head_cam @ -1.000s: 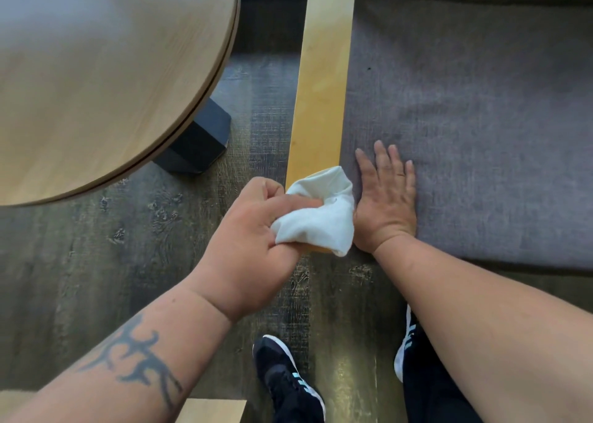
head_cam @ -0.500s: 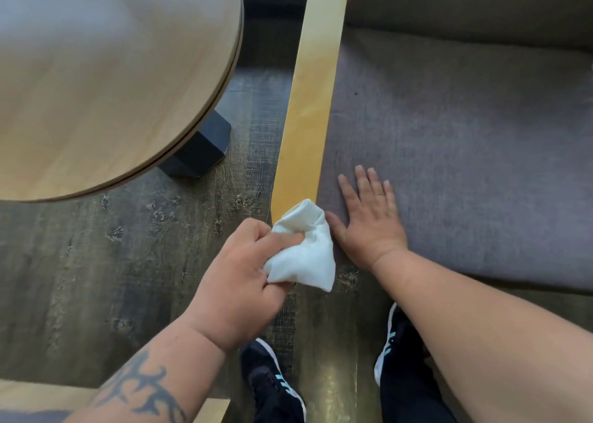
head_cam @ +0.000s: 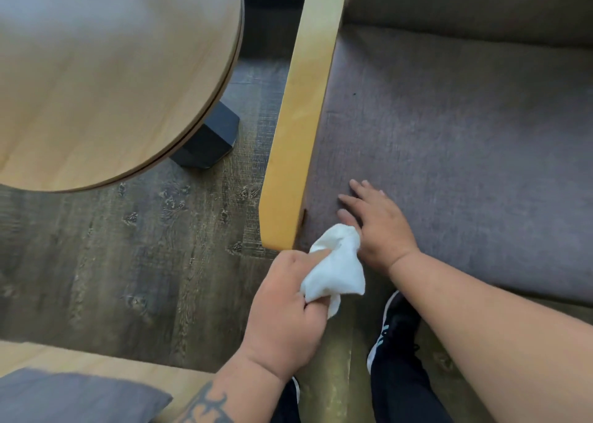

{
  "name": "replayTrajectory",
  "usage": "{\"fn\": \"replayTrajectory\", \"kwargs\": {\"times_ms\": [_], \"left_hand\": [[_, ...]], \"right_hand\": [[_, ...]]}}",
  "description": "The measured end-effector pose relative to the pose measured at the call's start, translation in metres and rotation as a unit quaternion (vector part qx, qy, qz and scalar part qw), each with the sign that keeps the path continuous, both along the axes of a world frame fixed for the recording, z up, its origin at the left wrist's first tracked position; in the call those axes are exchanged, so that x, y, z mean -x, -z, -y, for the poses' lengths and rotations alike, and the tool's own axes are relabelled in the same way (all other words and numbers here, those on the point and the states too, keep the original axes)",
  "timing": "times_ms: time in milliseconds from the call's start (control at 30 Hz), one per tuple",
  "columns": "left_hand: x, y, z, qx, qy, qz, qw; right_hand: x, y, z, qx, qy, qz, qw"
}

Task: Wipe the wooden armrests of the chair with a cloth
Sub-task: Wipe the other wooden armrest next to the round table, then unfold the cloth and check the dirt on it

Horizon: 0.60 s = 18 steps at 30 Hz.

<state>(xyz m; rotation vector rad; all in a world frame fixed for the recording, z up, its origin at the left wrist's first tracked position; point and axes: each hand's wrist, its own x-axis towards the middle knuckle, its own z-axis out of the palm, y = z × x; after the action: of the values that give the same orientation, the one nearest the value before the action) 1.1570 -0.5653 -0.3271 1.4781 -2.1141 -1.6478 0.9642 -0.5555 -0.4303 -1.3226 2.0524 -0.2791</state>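
Risk: white cloth point(head_cam: 333, 270), bunched in left hand point(head_cam: 288, 307) fist, off front end of wooden armrest point(head_cam: 301, 114), beside seat cushion point(head_cam: 465, 153). Right hand point(head_cam: 378, 227) flat, open on cushion. Loose grip could drop cloth; inner armrest edge easily missed.

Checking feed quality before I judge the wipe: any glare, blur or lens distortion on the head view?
Head view: soft glare on the round table top and a shiny streak on the floor; wide-angle bending curves the armrest; the white cloth in the left hand is nearly blown out, folds faint; right hand fingertips slightly soft; seat cushion evenly lit.
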Motion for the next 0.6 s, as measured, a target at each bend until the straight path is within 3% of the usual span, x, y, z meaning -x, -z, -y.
{"fn": "replayTrajectory", "kwargs": {"times_ms": [67,133,200,233,267,333,400,500,600], "left_hand": [[0.024,-0.011,0.005,-0.08,-0.12,-0.018,0.989],[0.046,-0.022,0.014,-0.163,-0.248,-0.03,0.954],[0.072,-0.04,0.022,-0.279,-0.324,-0.085,0.9],[0.085,-0.053,0.027,-0.337,-0.352,-0.118,0.865],[0.096,-0.067,0.031,-0.377,-0.366,-0.145,0.838],[0.115,-0.096,0.037,-0.417,-0.36,-0.178,0.815],[0.133,-0.124,0.041,-0.44,-0.317,-0.205,0.815],[0.166,-0.174,0.045,-0.429,-0.241,-0.204,0.846],[0.207,-0.228,0.045,-0.338,-0.163,-0.15,0.915]], "right_hand": [[0.007,-0.021,0.009,0.001,0.168,0.158,0.973],[0.013,-0.052,0.016,-0.019,0.348,0.388,0.854],[0.024,-0.082,0.018,-0.074,0.376,0.58,0.718],[0.031,-0.098,0.015,-0.096,0.357,0.633,0.68],[0.038,-0.115,0.011,-0.109,0.332,0.661,0.665],[0.057,-0.149,0.002,-0.096,0.304,0.684,0.656],[0.085,-0.184,-0.007,-0.069,0.285,0.678,0.674],[0.136,-0.243,-0.017,-0.032,0.23,0.617,0.752],[0.184,-0.309,-0.027,-0.002,0.208,0.506,0.837]]}}
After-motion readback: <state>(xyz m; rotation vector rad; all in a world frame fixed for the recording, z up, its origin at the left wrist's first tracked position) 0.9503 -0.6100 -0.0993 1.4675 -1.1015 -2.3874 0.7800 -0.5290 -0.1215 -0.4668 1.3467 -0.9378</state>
